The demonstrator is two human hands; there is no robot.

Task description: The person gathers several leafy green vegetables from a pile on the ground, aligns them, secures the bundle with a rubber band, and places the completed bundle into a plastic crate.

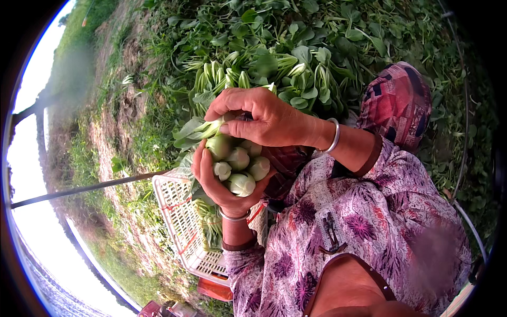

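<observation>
My left hand (222,188) cups a bunch of bok choy (239,159), its pale, cut stem ends turned up towards me. Just above the bunch, my right hand (257,117) pinches a small bok choy stalk (210,128) between thumb and fingers. That stalk's leaves point to the left, and its base is hidden in the fingers. Beyond my hands, more pulled bok choy (243,79) lies in a row on the leafy ground, pale stems grouped together. A metal bangle is on each wrist.
Below my left hand stands a white plastic crate (174,214) with red cords and bok choy (208,222) inside. An orange object (216,289) sits under its near end. A thin pole (91,188) reaches towards the crate. My patterned knee (396,103) rises at right.
</observation>
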